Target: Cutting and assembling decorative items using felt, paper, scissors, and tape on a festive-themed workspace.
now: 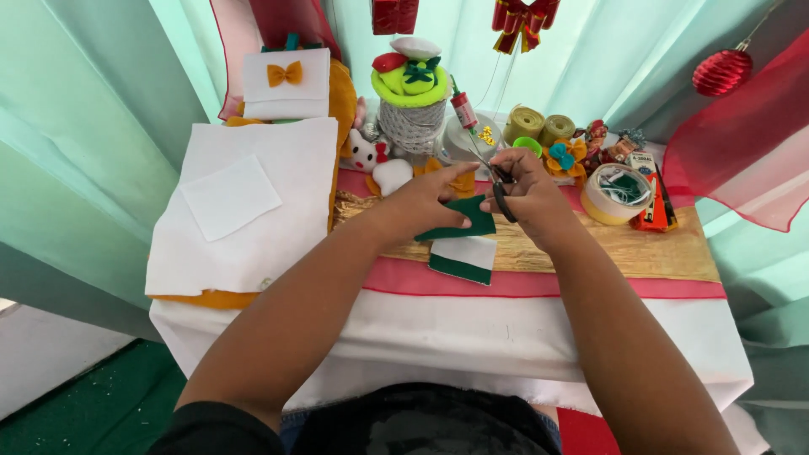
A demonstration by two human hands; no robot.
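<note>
My left hand (pixel 421 200) pinches a dark green felt piece (pixel 468 221) above the middle of the table. My right hand (pixel 527 192) grips small scissors (pixel 497 187) by their dark handles, blades pointing up-left at the felt's upper edge. Below the felt lies a white and green felt stack (pixel 463 258) on a gold table runner (pixel 649 251).
White felt sheets (pixel 253 202) over orange felt lie at the left. At the back stand a lace-wrapped spool with a green felt hat (pixel 412 101), ribbon rolls (pixel 539 126), a tape roll (pixel 615 194), a glue tube (pixel 463 108) and small felt figures (pixel 375 160). Curtains surround the table.
</note>
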